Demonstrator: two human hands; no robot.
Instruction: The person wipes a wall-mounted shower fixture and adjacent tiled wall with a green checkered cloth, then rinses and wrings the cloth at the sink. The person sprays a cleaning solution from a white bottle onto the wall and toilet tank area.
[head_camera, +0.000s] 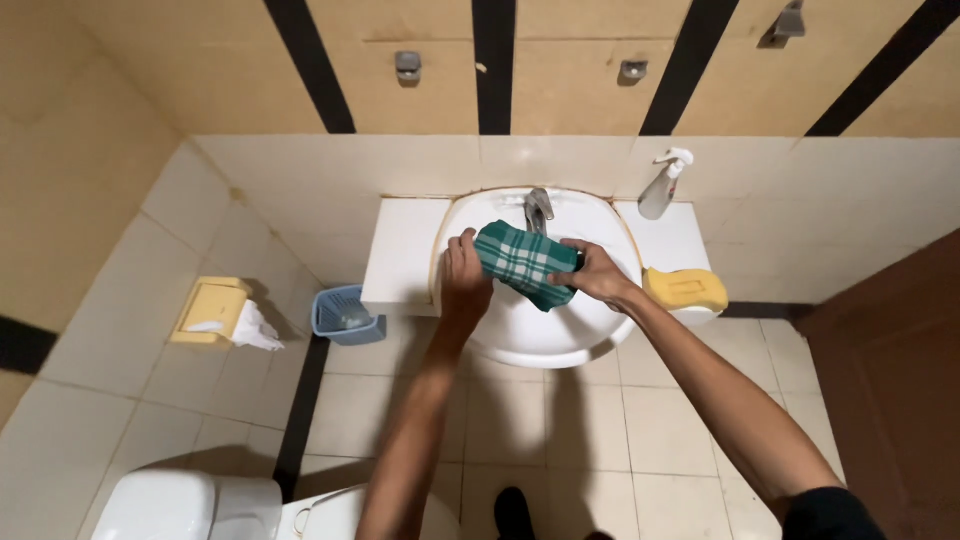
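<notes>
I'm in a tiled bathroom: white washbasin (545, 335) with tap (538, 208), probably a toilet (190, 505) below, tissue holder (210, 310).

both bare arms extended forward and down, converging. left hand (466, 272) back-up, fingers curled, thumb side gripping at upper inner edge. right hand (597, 274) back-up, wrist bent inward, fingers closed in a grip. hands level, near each other, not touching. right upper arm in dark sleeve.

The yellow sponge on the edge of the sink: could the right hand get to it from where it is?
Probably yes. The yellow sponge lies beside the right hand, with nothing between them. But that hand and the left hand hold a green checked cloth over the sink, so it must let go first.
</notes>
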